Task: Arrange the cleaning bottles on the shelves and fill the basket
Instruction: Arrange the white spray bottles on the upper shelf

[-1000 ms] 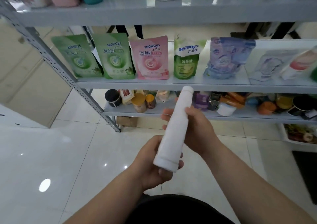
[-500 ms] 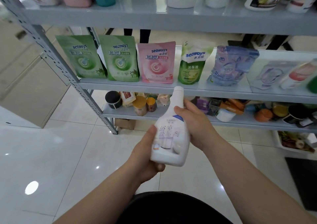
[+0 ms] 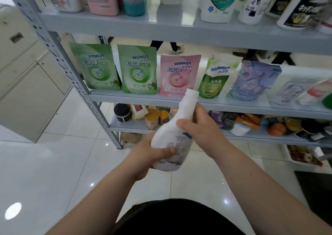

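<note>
White bottle held in both hands, in front of the shelves.
The left hand (image 3: 152, 153) grips the base of the white bottle (image 3: 170, 132), fingers (image 3: 165, 151) curled round it; the right hand (image 3: 201, 132) wraps its neck and shoulder. The bottle leans, cap up, in mid-air before the middle shelf (image 3: 136, 98). Raised carelessly, the cap could topple the pink pouch (image 3: 177, 74) behind it, or the smooth body could slip once one hand releases.

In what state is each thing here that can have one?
white bottle: tilted, held in the air by both hands.
left hand: grips the bottle's base.
right hand: grips its upper part.
green pouches: upright on the middle shelf.
pink pouch: upright beside them.
</note>
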`<state>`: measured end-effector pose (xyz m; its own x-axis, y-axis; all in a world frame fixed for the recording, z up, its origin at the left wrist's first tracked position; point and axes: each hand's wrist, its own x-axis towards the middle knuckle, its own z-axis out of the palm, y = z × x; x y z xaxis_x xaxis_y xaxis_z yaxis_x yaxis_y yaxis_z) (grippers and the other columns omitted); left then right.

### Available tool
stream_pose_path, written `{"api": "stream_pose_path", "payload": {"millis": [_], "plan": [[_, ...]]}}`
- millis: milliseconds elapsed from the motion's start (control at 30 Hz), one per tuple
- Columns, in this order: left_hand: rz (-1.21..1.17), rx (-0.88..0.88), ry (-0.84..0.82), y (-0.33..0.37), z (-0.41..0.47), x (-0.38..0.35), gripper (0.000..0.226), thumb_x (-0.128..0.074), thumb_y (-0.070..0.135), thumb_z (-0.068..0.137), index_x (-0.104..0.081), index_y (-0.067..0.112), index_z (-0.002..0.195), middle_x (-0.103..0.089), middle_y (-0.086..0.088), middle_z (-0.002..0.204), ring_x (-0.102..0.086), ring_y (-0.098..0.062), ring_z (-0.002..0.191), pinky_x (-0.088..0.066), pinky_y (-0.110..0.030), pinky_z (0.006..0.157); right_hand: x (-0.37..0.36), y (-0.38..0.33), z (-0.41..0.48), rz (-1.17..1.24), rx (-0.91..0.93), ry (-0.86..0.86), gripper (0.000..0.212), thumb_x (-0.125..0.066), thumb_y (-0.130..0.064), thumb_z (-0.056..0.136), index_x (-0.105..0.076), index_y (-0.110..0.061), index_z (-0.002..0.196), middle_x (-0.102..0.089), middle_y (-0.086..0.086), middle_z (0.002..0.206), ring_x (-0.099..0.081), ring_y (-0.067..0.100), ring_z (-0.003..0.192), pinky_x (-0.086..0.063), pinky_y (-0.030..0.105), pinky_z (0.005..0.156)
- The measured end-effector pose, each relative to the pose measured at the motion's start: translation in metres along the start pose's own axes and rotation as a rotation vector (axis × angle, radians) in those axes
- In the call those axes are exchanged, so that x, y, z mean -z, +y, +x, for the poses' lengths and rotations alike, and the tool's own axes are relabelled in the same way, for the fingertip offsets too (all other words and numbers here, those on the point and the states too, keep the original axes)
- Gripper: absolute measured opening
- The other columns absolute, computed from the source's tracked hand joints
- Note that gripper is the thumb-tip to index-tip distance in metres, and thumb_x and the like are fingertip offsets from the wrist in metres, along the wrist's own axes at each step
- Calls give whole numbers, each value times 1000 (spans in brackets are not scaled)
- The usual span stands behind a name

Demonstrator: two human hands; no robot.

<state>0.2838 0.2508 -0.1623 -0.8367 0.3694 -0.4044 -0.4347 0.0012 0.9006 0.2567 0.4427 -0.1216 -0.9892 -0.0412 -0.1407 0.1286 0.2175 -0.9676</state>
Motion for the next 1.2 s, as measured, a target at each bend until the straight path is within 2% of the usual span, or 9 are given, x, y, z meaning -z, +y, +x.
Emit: {"api": "stream_pose_path", "payload": {"millis": [100,233,333,433,600,767,900,1000,1200], "plan": [[333,-128,251,9,2,25,67,-90,48,55,-59,56,114,-70,13,109,-66,-15,101,-61,-40,82,-3,-19,11,-185,145,105,23,-63,-68,73,-64,-53,91,-70,-20,91,-64,-3,80,-48,11,64],[595,-310,357,22,1,60,60,-89,43,64,-53,69,105,-64,34,99,-61,11,89,-45,-17,67,-6,-49,32,-491,241,153,46,-46,-61,89,-63,-18,92,-65,1,82,-57,9,71,-46,26,65],[690,-361,323,38,-5,79,59,-82,54,60,-48,76,104,-56,49,100,-56,20,89,-46,-13,58,-14,-67,43,-766,250,138,39,-42,-45,102,-61,-15,88,-64,5,83,-60,24,76,-46,37,66],[616,-314,212,50,-9,107,61,-80,65,52,-55,72,107,-64,38,101,-63,12,89,-53,-12,60,-29,-81,40,-851,502,150,36,-34,-35,104,-48,-24,73,-50,-3,65,-48,16,58,-34,32,51],[419,-229,-78,49,-13,144,72,-94,53,52,-67,50,119,-75,6,113,-72,-17,104,-62,-45,87,-50,-94,36,-824,974,128,31,-39,-24,98,-53,-16,71,-41,-10,66,-34,11,56,-28,19,50],[492,-279,87,47,-14,144,73,-86,59,54,-57,63,121,-71,21,107,-70,-5,95,-63,-35,78,-66,-99,48,-749,558,243,43,-32,-44,102,-54,-17,77,-52,2,63,-50,18,58,-41,38,52],[302,-315,79,56,-12,137,59,-85,51,60,-62,60,114,-73,14,107,-72,-12,95,-60,-30,72,-80,-90,51,-258,418,225,32,-52,-68,92,-58,-43,110,-64,-13,91,-62,3,79,-53,22,71],[-12,-294,39,72,-3,126,43,-78,28,71,-69,42,112,-76,-2,106,-74,-21,91,-59,-33,64,-86,-67,52,-42,259,87,65,-69,-81,73,-48,-57,130,-68,-11,112,-70,10,105,-60,37,85],[-153,-339,17,111,34,100,59,-65,15,62,-67,40,116,-76,-7,106,-75,-28,82,-54,-49,71,-75,-65,71,120,263,48,80,-85,-56,76,-40,-58,142,-69,-11,128,-70,15,115,-60,41,89]]}}
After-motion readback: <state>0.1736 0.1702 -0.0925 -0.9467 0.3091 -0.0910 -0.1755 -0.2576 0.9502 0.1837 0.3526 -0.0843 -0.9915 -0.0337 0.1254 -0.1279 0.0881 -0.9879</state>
